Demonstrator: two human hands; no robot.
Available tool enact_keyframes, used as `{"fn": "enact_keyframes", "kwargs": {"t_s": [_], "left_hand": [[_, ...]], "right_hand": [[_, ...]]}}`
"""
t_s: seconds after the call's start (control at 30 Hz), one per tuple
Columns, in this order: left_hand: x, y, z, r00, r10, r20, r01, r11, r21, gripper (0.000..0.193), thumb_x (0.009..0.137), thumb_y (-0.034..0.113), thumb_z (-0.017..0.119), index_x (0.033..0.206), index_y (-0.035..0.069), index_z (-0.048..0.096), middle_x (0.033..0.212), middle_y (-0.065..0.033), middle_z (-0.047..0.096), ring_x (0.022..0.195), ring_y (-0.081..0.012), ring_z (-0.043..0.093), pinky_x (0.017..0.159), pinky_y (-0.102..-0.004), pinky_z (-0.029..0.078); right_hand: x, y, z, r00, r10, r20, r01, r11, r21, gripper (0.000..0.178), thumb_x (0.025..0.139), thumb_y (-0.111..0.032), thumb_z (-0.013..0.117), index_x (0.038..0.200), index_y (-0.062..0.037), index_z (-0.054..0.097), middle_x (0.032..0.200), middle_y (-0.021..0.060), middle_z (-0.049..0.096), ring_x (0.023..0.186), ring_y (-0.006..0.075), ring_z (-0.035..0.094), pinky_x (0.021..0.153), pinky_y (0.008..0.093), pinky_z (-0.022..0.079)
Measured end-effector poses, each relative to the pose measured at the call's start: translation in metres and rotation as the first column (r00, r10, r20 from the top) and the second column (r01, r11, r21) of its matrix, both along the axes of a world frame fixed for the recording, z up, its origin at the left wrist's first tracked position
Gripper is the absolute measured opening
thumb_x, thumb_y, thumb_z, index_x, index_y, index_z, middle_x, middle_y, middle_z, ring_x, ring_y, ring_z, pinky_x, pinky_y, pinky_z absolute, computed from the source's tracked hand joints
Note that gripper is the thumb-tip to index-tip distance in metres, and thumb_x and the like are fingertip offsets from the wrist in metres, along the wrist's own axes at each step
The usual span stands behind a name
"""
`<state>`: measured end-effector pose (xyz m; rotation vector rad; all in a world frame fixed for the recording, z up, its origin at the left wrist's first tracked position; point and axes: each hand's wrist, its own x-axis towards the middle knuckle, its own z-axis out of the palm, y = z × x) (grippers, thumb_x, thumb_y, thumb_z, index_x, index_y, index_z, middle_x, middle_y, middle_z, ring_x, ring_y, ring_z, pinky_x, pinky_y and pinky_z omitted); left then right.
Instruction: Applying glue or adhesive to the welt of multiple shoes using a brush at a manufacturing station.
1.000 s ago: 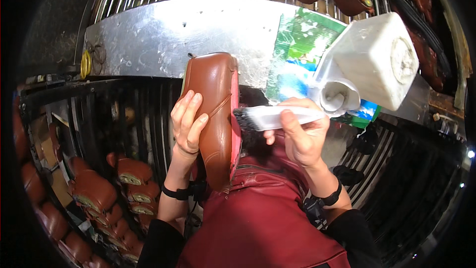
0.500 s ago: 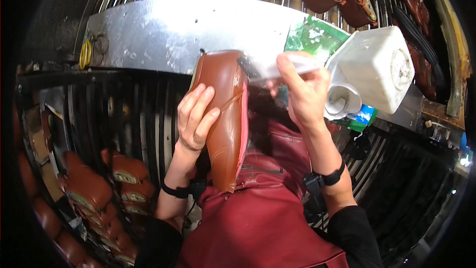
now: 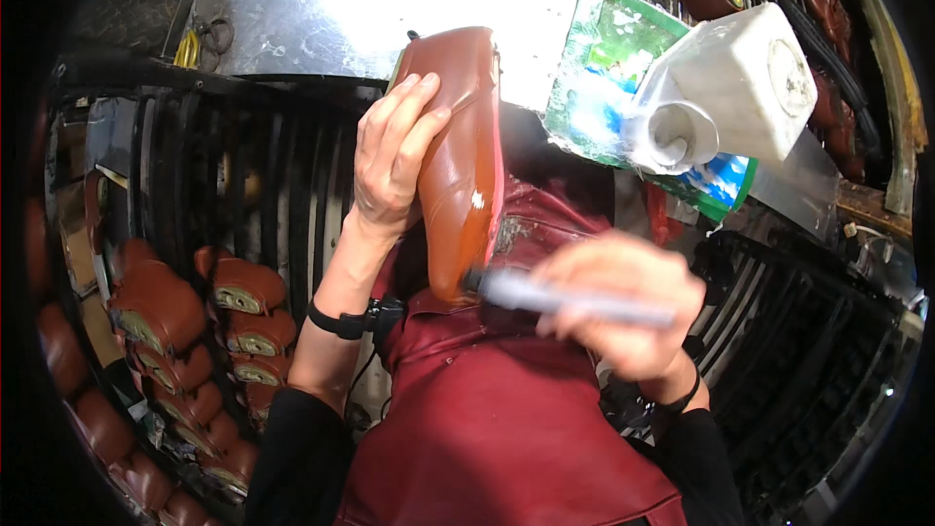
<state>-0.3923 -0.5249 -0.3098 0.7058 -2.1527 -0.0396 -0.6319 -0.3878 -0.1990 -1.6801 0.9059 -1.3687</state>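
Note:
My left hand [image 3: 392,156] is closed round the side of a brown leather shoe upper [image 3: 458,141], which stands lengthwise in front of my apron with its wide end on the metal bench edge. A pink strip runs along its right edge, and a small bright white spot shows on the leather. In my right hand [image 3: 628,297], blurred by motion, is a brush [image 3: 521,290] with a pale handle and dark bristles. Its bristle end meets the right edge of the upper close to the narrow near end, where the leather looks wet and shiny.
On the metal bench [image 3: 321,15], a green and blue sheet [image 3: 594,107] with white smears lies under a tilted white plastic container [image 3: 750,78] with an open mouth. More brown uppers [image 3: 161,297] hang on racks at lower left and along the top. A dark slatted rack [image 3: 808,360] stands right.
The brush in my right hand has moved from the far end of the upper down to its near end. The view has shifted, and the upper sits higher in it.

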Motion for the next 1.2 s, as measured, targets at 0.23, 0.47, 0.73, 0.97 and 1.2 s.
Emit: {"fn": "enact_keyframes", "kwargs": {"t_s": [0.23,0.47,0.73,0.97,1.2], "left_hand": [[-0.013,0.001,0.026,0.994,0.083,0.076,-0.09,0.992,0.089,0.048,0.082,0.004,0.071,0.129,0.003,0.064,0.138,-0.0153,0.064,0.126,-0.0363,0.062,0.105,-0.0452,0.05],[-0.022,-0.016,0.058,0.989,0.103,0.109,-0.12,0.978,0.169,0.059,0.074,-0.001,0.075,0.131,0.004,0.062,0.133,-0.0164,0.066,0.123,-0.0373,0.062,0.105,-0.0449,0.049],[-0.036,-0.055,0.11,0.998,0.024,0.061,-0.051,0.876,0.479,0.07,0.062,-0.011,0.076,0.128,0.005,0.06,0.124,-0.0164,0.069,0.116,-0.0397,0.063,0.102,-0.0461,0.05],[-0.032,-0.104,0.119,0.989,-0.141,0.045,0.097,0.845,0.525,0.073,0.059,-0.001,0.085,0.129,0.002,0.063,0.123,-0.0179,0.068,0.114,-0.0364,0.066,0.103,-0.042,0.051],[-0.016,-0.132,0.06,0.848,0.106,-0.519,0.473,0.291,0.832,0.093,0.063,-0.023,0.083,0.148,0.004,0.056,0.124,-0.0109,0.069,0.107,-0.0205,0.072,0.088,-0.0318,0.062]], "right_hand": [[0.0,-0.009,0.024,0.941,-0.276,0.198,0.173,0.892,0.418,0.015,0.09,0.001,0.071,0.101,0.0104,0.071,0.09,0.0166,0.075,0.074,0.0148,0.071,0.064,0.0315,0.058],[-0.011,-0.031,0.071,0.995,-0.034,-0.093,0.038,0.999,0.038,0.028,0.068,0.001,0.075,0.095,0.007,0.072,0.09,0.0223,0.074,0.082,0.0296,0.075,0.075,0.0363,0.061],[-0.021,-0.075,0.085,0.984,-0.16,-0.078,0.156,0.986,-0.057,0.03,0.075,-0.023,0.076,0.09,0.0025,0.07,0.096,0.0215,0.074,0.089,0.029,0.071,0.083,0.0398,0.053],[-0.04,-0.124,0.057,0.978,-0.204,0.041,0.208,0.965,-0.159,0.026,0.072,-0.002,0.071,0.096,0.0084,0.071,0.1,0.0206,0.076,0.094,0.0287,0.073,0.085,0.0381,0.058],[-0.036,-0.068,-0.031,0.74,-0.657,0.14,0.577,0.729,0.368,0.011,0.096,-0.004,0.071,0.1,0.0061,0.072,0.089,0.0105,0.074,0.07,0.0159,0.07,0.061,0.0258,0.055]]}}
